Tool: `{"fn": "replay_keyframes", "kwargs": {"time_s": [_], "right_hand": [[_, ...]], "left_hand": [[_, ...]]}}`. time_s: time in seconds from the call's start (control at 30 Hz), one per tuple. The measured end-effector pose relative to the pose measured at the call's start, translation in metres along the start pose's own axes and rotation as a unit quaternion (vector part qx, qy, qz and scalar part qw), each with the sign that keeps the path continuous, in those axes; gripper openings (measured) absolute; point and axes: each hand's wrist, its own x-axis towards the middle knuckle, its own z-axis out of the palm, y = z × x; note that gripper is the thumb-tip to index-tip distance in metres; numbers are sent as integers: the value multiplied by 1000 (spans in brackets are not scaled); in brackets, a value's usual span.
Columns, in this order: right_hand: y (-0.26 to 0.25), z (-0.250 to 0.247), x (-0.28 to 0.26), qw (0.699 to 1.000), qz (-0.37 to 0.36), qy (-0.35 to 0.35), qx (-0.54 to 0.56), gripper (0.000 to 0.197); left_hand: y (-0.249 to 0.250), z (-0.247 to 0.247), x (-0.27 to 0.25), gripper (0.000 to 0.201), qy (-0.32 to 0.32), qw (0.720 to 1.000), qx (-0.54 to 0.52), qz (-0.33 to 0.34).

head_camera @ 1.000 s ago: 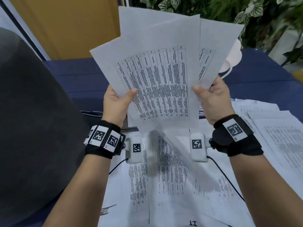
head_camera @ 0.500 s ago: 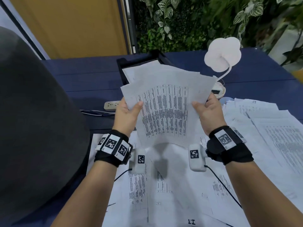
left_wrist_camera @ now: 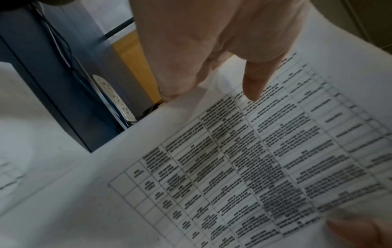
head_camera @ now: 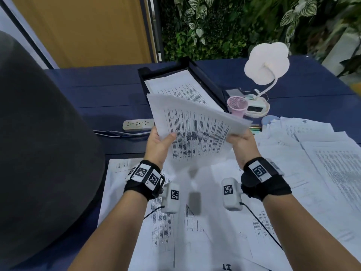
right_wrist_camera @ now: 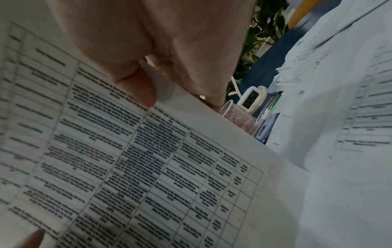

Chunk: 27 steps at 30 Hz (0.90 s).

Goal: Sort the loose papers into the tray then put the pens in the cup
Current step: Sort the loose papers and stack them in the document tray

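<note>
I hold a sheaf of printed papers (head_camera: 195,132) above the desk, tilted forward toward the black tray (head_camera: 207,79), which holds printed sheets. My left hand (head_camera: 159,143) pinches the sheaf's left edge, thumb on top. My right hand (head_camera: 241,140) pinches its right edge. The wrist views show the papers (left_wrist_camera: 244,167) (right_wrist_camera: 137,159) close up with a thumb of each hand (left_wrist_camera: 250,83) (right_wrist_camera: 137,90) pressed on the print. A pink mesh cup (head_camera: 237,106) (right_wrist_camera: 237,117) stands right of the tray. Pens (head_camera: 256,127) (right_wrist_camera: 265,124) lie beside it, partly under papers.
Loose papers (head_camera: 312,163) cover the near and right desk. A white lamp (head_camera: 266,63) with a clock base stands behind the cup. A power strip (head_camera: 137,124) with cables lies left. A dark rounded shape (head_camera: 39,153) fills the left.
Both hands have lowered the sheaf from upright in front of my view and tipped it forward toward the tray, uncovering the tray, cup and lamp.
</note>
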Motion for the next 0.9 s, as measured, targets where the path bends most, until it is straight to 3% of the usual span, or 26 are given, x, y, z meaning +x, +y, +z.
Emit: {"fn": "replay_keyframes", "kwargs": {"time_s": [0.13, 0.27, 0.4, 0.47, 0.57, 0.67, 0.73, 0.83, 0.9], "right_hand": [[13, -2, 9, 999, 30, 1, -35, 46], [28, -14, 17, 988, 81, -29, -131, 23], [31, -21, 19, 968, 144, -65, -196, 13], [26, -20, 17, 963, 170, -77, -193, 7], [13, -15, 23, 975, 157, -61, -143, 12], [-2, -6, 42, 985, 113, -31, -126, 12], [-11, 1, 60, 990, 93, -13, -109, 10], [-22, 9, 89, 990, 70, 4, -120, 23], [-29, 15, 103, 988, 60, 21, -142, 21]], "left_hand": [[-5, 6, 1, 37, 10, 1000, 18, -3], [1, 4, 7, 29, 23, 999, 29, 11], [20, -3, 29, 26, 67, 997, 30, 11], [28, -4, 39, 30, 84, 995, 31, 32], [37, -2, 50, 55, 114, 981, 137, 78], [37, -6, 63, 63, 69, 964, 237, 103], [36, -8, 70, 60, 21, 933, 338, 123], [38, -8, 82, 66, 10, 822, 553, 137], [40, -9, 88, 71, -12, 761, 637, 128]]}}
